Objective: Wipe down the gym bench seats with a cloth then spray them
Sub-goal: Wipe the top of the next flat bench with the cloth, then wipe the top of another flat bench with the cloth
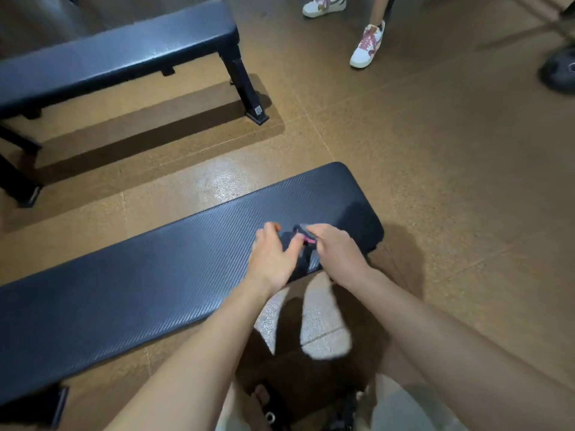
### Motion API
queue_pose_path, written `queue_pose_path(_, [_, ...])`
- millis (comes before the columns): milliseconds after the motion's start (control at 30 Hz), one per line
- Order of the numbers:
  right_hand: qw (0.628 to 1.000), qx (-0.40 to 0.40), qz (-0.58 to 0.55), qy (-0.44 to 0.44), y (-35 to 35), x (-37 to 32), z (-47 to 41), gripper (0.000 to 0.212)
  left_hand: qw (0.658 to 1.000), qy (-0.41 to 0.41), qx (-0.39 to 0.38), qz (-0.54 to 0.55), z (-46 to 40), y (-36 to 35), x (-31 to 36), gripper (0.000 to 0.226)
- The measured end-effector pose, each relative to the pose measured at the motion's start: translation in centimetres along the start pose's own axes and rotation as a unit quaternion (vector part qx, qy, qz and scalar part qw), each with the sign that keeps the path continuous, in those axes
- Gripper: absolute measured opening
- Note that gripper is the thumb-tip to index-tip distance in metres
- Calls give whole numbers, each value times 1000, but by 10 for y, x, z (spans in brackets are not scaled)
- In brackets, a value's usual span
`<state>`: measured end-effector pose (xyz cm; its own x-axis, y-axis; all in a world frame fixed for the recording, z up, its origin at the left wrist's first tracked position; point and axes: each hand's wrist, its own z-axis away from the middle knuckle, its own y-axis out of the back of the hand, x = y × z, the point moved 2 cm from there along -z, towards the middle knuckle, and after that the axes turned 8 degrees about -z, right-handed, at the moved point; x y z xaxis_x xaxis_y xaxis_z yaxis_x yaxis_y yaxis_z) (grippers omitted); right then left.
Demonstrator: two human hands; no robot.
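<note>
A dark, ribbed gym bench seat [149,275] runs across the middle of the view. Near its right end lies a dark cloth [303,259] with a pink patch, bunched up on the seat. My right hand [337,253] grips the cloth's right side with curled fingers. My left hand [269,256] holds its left side between curled fingers and thumb. The hands are blurred, and most of the cloth is hidden between them. No spray bottle is in view.
A second black bench [124,48] stands at the upper left on the brown floor. Another person's white and pink sneakers [367,45] are at the top centre. A dark weight plate [560,73] lies at the right edge.
</note>
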<state>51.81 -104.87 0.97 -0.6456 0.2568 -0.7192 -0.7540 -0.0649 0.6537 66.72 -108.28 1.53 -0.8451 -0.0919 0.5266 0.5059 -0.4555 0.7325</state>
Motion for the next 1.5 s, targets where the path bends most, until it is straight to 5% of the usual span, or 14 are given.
queue_pose_path(100, [996,32,-82,26,60,-84,17,37,951,123,-135,248,26,66,63,66])
queue_pose_path(233, [992,2,-120,23,139,-163,53,50,876,133,-212,412,65,145,134,46])
queue_pose_path(567, [942,-60,-316,-102,343,-158,56,72,899,143,-206,360,96,183,308,27])
queue_pose_path(733, [890,-69,-413,-181,456,-127,31,45,898,124,-239,347,84,183,415,24])
queue_pose_path(833, [894,-50,-408,-180,503,-120,7,26,914,102,-223,325,66,191,460,22])
queue_pose_path(1067, [935,-79,-307,-158,552,-133,-78,24,923,112,-129,346,6,215,498,24])
queue_pose_path(1233, [961,-130,-219,-106,571,-144,-148,19,910,104,-131,379,-53,226,505,25])
queue_pose_path(1367, [965,-189,-167,-70,590,-149,-218,9,904,74,-154,391,-117,242,521,53])
queue_pose_path(1500, [963,-219,-148,-58,598,-169,-296,11,904,74,-154,392,-173,272,524,47])
